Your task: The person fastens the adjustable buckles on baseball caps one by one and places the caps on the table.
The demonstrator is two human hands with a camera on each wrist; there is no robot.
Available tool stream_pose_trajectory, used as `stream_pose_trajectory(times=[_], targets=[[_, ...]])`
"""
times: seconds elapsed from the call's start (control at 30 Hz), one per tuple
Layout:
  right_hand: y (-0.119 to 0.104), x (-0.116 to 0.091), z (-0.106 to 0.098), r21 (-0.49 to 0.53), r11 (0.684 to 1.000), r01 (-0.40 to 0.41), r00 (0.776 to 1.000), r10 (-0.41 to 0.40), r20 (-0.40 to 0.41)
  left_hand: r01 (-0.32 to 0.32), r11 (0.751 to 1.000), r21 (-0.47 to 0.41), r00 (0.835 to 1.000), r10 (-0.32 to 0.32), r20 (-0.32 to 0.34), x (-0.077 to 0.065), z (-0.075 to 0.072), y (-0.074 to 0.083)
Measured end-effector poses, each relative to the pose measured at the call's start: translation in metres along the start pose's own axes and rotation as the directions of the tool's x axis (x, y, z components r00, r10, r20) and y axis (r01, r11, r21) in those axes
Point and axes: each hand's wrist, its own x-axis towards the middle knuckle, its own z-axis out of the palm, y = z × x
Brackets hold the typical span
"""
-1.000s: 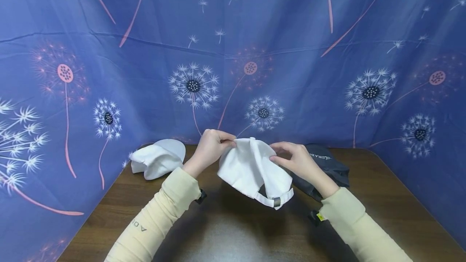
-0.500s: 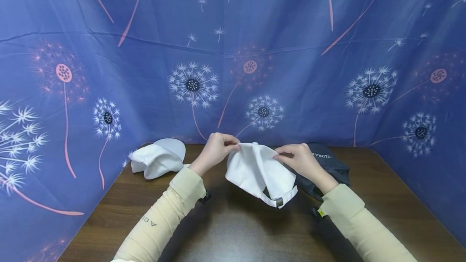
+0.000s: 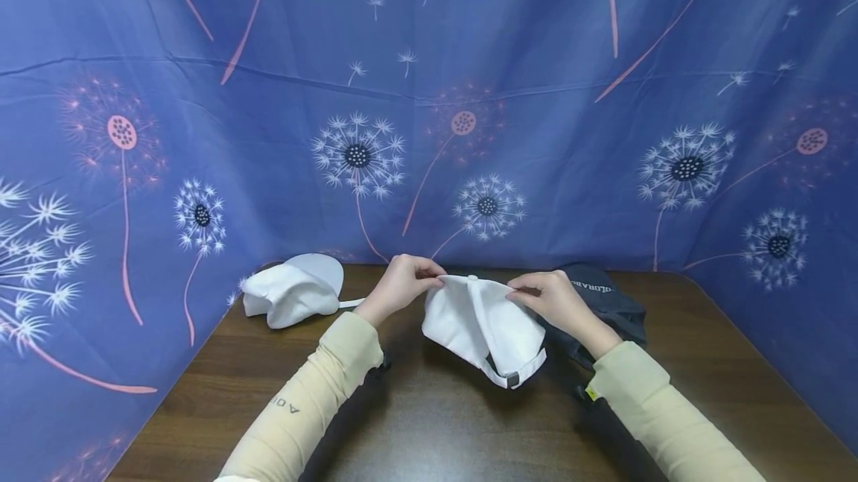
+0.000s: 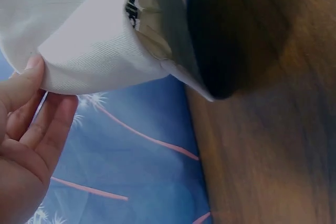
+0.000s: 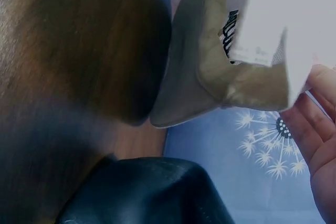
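Note:
A white cap (image 3: 462,318) hangs over the middle of the wooden table, its back strap and dark buckle turned towards me. My left hand (image 3: 401,287) pinches the crown's upper left side between thumb and fingers. On the upper right side, my right hand (image 3: 553,299) pinches the fabric the same way. In the left wrist view the thumb of the left hand (image 4: 26,135) presses the white cloth. The right wrist view shows the cap's beige inner band (image 5: 247,85) and a patterned black-and-white label inside. Most of the brim is hidden in the head view.
Another white cap (image 3: 295,292) lies at the table's back left, its strap end reaching towards my left wrist. A black cap (image 3: 606,303) with pale lettering lies at the back right, partly behind my right forearm. A blue dandelion-print cloth (image 3: 536,35) hangs behind the wooden table (image 3: 429,430).
Both hands have lowered the held white cap towards the table and shifted it slightly right. Their pinch on it stays the same. The other two caps have not moved.

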Motion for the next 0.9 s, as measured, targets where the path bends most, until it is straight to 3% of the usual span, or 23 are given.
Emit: stream_pose_trajectory(times=[0.5,0.73,0.9], targets=[[0.019,-0.006,0.009,-0.144,0.989,0.03,0.994,-0.015,0.107,-0.054,0.992,0.115,0.999,0.053,0.009,0.008,0.027,-0.016],[0.025,-0.009,0.013,-0.162,0.987,0.001,0.993,0.018,0.118,-0.056,0.992,0.114,0.998,0.055,0.013,0.011,0.037,-0.022],[0.032,-0.011,0.017,-0.191,0.981,0.022,0.993,0.0,0.117,-0.042,0.992,0.118,0.999,0.039,0.03,0.012,0.04,-0.024]])
